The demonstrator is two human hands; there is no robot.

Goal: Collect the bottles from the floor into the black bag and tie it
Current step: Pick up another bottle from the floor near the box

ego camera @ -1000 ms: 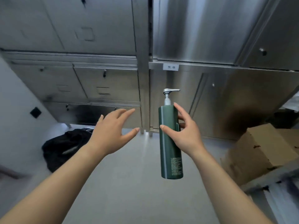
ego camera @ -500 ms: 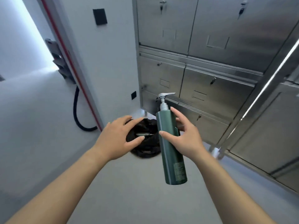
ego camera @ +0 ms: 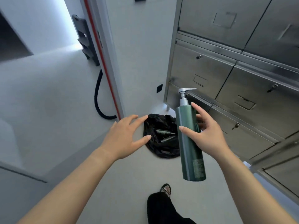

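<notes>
My right hand (ego camera: 205,136) grips a tall dark green pump bottle (ego camera: 190,143) upright around its upper body, its silver pump head pointing right. The black bag (ego camera: 161,136) lies open on the pale floor ahead, at the foot of the white wall corner and the steel cabinets. Inside it I see other dark green bottles (ego camera: 165,135) lying down. My left hand (ego camera: 126,138) is stretched out with its fingers spread, holding nothing, and from this view its fingertips overlap the bag's left edge. The held bottle hides the bag's right side.
Stainless steel cabinets (ego camera: 234,75) with locked drawers fill the right. A white wall corner with a red strip (ego camera: 103,62) stands ahead, a black hose (ego camera: 98,101) looping beside it. My leg and sandalled foot (ego camera: 165,193) step forward on the floor at the bottom.
The view has swung left and closed in on the bag, which now sits larger and nearer between my hands. My right hand still holds the bottle; my foot has come into view.
</notes>
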